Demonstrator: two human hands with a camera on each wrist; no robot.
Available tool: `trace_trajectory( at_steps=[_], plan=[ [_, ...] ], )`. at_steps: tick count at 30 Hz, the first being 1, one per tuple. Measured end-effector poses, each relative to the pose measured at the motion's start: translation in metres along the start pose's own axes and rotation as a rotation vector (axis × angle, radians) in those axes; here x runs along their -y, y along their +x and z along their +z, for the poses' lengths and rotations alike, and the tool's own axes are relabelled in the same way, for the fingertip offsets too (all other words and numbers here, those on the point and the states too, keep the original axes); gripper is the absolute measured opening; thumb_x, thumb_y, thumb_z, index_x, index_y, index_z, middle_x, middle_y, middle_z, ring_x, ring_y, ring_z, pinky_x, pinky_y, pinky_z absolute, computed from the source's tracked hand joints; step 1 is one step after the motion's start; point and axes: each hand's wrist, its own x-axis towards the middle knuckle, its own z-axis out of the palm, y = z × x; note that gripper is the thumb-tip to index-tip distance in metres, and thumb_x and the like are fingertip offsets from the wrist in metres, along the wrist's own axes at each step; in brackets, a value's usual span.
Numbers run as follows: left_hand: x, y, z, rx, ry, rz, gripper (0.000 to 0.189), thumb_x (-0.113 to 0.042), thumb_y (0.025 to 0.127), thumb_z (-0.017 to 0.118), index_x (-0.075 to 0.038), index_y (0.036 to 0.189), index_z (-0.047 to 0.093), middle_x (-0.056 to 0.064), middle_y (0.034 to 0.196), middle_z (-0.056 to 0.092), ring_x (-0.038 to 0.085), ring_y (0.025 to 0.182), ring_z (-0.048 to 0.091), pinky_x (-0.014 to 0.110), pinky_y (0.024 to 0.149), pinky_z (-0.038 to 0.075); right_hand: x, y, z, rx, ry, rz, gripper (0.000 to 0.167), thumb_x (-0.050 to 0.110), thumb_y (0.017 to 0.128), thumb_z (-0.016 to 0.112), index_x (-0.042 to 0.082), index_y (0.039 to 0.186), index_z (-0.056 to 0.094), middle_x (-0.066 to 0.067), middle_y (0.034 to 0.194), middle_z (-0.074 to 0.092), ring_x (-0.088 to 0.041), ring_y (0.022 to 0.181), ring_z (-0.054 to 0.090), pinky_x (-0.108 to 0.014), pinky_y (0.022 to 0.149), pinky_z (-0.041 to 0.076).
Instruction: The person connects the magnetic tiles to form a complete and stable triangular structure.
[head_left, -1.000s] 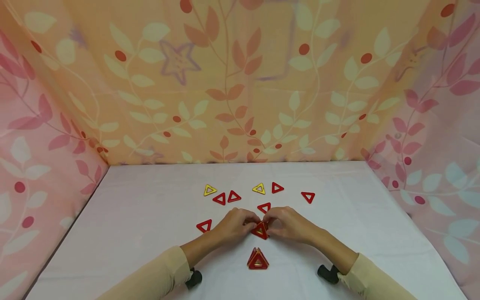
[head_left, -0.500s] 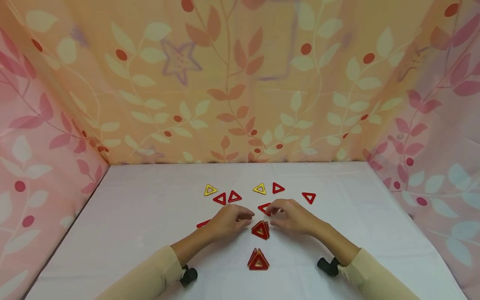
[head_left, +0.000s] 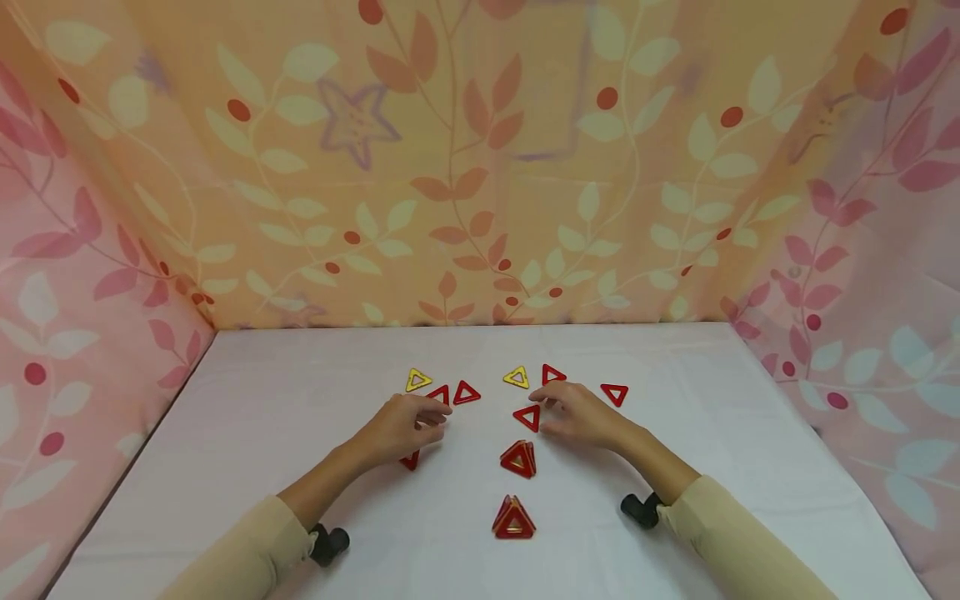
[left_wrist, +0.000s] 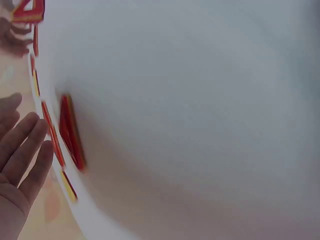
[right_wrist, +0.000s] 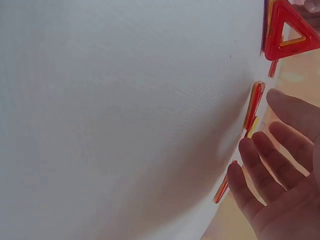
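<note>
Two small pyramids of red triangular magnetic tiles stand in a line toward the person: the rear pyramid (head_left: 529, 460) and the front pyramid (head_left: 513, 534). My left hand (head_left: 401, 429) hovers with relaxed fingers over a flat red triangle tile (head_left: 409, 462), which it partly covers; a second red tile (head_left: 438, 392) lies just past its fingertips. Holding nothing, my right hand (head_left: 585, 417) is beside another flat red tile (head_left: 537, 418) and partly hides a farther one (head_left: 543, 377). In the right wrist view, its fingers (right_wrist: 265, 170) are spread apart, above the cloth.
Across the back of the white table (head_left: 300, 400) lie a left yellow triangle tile (head_left: 409, 381), a right yellow tile (head_left: 526, 377), a red tile (head_left: 467, 400) and, at the right, one more red tile (head_left: 615, 386). Patterned curtains (head_left: 480, 250) surround the table.
Both hands were on the rear pyramid, then let go of it. My left hand has moved away to the left, my right hand slightly back toward the far tiles. The pyramid stays standing.
</note>
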Motion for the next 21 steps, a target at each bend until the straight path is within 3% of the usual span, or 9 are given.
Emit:
trace_trajectory(
  at_steps=[8, 12, 21],
  plan=[
    [0.026, -0.022, -0.024, 0.090, 0.003, 0.003, 0.047, -0.010, 0.079, 0.081, -0.007, 0.124, 0.067, 0.004, 0.114, 0.070, 0.023, 0.106, 0.063, 0.044, 0.093, 0.053, -0.004, 0.005, 0.004, 0.033, -0.025, 0.031, 0.039, 0.008, 0.086, 0.077, 0.003, 0.124, 0.067, -0.004, 0.117, 0.068, -0.022, 0.105, 0.061, -0.042, 0.094, 0.051],
    [0.035, -0.033, -0.029, 0.141, 0.014, -0.019, 0.056, -0.010, 0.076, 0.085, -0.008, 0.128, 0.065, 0.000, 0.120, 0.068, 0.021, 0.110, 0.061, 0.042, 0.097, 0.050, -0.004, 0.006, 0.006, 0.042, -0.035, 0.047, 0.039, 0.007, 0.086, 0.076, 0.004, 0.124, 0.067, -0.004, 0.119, 0.068, -0.022, 0.106, 0.060, -0.043, 0.096, 0.051],
    [0.036, -0.037, -0.022, 0.096, 0.034, 0.098, 0.048, 0.001, 0.079, 0.079, -0.003, 0.125, 0.064, 0.001, 0.111, 0.070, 0.017, 0.098, 0.063, 0.034, 0.089, 0.053, -0.002, 0.009, 0.006, 0.059, -0.067, 0.046, 0.036, 0.004, 0.086, 0.075, 0.005, 0.121, 0.068, -0.004, 0.118, 0.067, -0.023, 0.107, 0.060, -0.045, 0.097, 0.050]
  ],
)
